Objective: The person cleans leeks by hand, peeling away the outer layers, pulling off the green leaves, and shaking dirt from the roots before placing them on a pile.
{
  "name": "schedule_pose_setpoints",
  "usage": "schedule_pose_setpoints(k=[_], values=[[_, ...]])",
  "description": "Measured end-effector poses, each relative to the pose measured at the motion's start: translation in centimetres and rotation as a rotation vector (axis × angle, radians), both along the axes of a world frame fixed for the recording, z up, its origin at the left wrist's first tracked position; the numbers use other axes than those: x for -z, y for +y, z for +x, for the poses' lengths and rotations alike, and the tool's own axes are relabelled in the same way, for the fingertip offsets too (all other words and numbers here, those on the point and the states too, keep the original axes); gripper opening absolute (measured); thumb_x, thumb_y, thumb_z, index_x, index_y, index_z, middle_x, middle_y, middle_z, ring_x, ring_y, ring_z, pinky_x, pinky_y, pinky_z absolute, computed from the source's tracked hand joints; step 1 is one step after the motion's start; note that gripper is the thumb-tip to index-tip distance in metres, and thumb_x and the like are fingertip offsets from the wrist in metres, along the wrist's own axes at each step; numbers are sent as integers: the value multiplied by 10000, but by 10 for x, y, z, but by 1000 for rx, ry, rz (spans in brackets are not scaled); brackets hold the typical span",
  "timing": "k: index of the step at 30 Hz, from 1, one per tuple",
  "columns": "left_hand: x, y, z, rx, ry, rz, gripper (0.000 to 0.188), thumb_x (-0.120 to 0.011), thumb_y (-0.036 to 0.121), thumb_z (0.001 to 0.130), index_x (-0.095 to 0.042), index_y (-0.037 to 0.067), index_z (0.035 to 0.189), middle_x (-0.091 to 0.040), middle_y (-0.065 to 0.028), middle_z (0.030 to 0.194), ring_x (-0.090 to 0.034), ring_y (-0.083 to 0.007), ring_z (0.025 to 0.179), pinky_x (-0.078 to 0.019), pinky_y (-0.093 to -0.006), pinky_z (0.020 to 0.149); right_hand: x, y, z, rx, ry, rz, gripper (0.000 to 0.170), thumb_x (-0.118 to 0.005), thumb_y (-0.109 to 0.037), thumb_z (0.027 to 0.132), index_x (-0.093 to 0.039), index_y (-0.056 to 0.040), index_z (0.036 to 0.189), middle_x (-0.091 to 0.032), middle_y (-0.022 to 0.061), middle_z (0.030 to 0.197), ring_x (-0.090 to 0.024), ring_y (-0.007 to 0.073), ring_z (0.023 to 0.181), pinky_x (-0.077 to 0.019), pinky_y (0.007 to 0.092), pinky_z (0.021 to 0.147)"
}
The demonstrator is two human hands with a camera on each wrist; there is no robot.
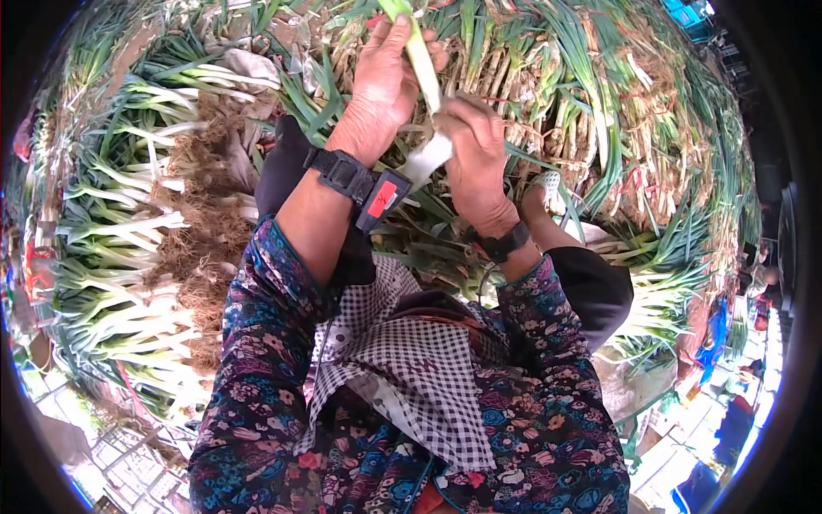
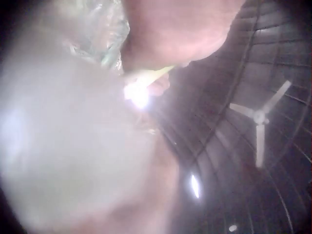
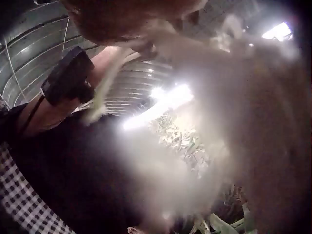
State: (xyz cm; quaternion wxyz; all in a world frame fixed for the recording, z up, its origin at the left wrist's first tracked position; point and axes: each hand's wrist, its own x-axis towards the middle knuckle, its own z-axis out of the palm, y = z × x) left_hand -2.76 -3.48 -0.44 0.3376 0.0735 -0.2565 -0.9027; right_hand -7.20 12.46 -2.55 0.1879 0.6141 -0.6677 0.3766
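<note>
a leek (image 1: pixel 422 66) slants at 12 o'clock, gripped in the curled left hand (image 1: pixel 383 79), while the right hand (image 1: pixel 473 154), at 1 o'clock, pinches its lower part, seemingly peeling, which next likely calls for drawing the blurred white strip (image 1: pixel 431 157) clear.

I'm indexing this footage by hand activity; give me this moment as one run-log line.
left hand: grips leek | right hand: curled round it lower down, motion-blurred | beside person, left: rooted leeks
</note>
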Motion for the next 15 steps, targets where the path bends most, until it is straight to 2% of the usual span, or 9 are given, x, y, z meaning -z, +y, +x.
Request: schedule_pose_setpoints(k=[2,3,5,7,9,11,12,14,15], values=[[1,-12,5,-74,45,23,249,-574,213,940,-500,66,1127,-561,-104,911,-536,-208,788,-502,-357,725,-2,1,12,-198,-83,-16,192,-580,-8,746,-628,-52,927,-593,100,1010,-544,299,1060,-435,414,955],[2,-20,7,-107,69,34,246,-576,207,938,-499,73,1129,-554,-99,909,-520,-201,763,-493,-346,708,3,9,15,-361,-128,77,181,-575,-9,780,-580,-56,955,-604,116,975,-580,309,999,-460,403,901],[1,-37,17,-196,43,3,244,-594,200,926,-490,85,1114,-553,-113,906,-519,-204,757,-487,-336,683,20,39,29,-374,-164,169,160,-558,-4,777,-562,-60,928,-604,119,952,-597,322,937,-474,423,842],[2,-50,26,-289,95,-117,254,-602,192,923,-481,77,1114,-557,-114,896,-527,-204,769,-485,-332,678,55,83,25,-283,-303,605,205,-584,-51,759,-591,-46,963,-601,125,951,-577,305,1005,-454,417,906],[-6,-47,32,-302,75,-96,255,-607,185,922,-486,73,1116,-562,-109,883,-535,-206,783,-480,-326,678,100,129,8,-168,-278,952,215,-589,-89,786,-579,-25,991,-604,145,954,-571,335,1011,-467,441,839],[-10,-47,31,-353,120,-148,257,-595,179,931,-484,67,1133,-557,-109,885,-532,-201,773,-476,-321,684,111,157,-6,-69,-406,1589,274,-600,-112,800,-562,-7,1051,-597,189,962,-571,371,984,-468,465,792],[-10,-49,33,-347,113,-182,245,-552,225,956,-484,60,1124,-548,-115,914,-526,-202,804,-472,-329,716,108,156,-6,-66,-406,1586,274,-600,-112,800,-562,-7,1051,-597,189,962,-571,371,984,-468,465,792],[-4,-47,32,-334,108,-119,245,-519,246,971,-484,52,1118,-545,-120,931,-519,-204,826,-467,-334,731,83,147,-7,-247,-75,1271,315,-595,-130,821,-553,-8,1108,-603,212,1002,-585,385,951,-476,470,789],[-4,-47,31,-318,102,-65,256,-486,266,986,-484,44,1112,-542,-125,947,-513,-207,847,-462,-339,746,69,130,-6,-217,-276,1047,316,-601,-122,824,-548,-1,1111,-604,215,1011,-592,387,934,-476,461,797]])
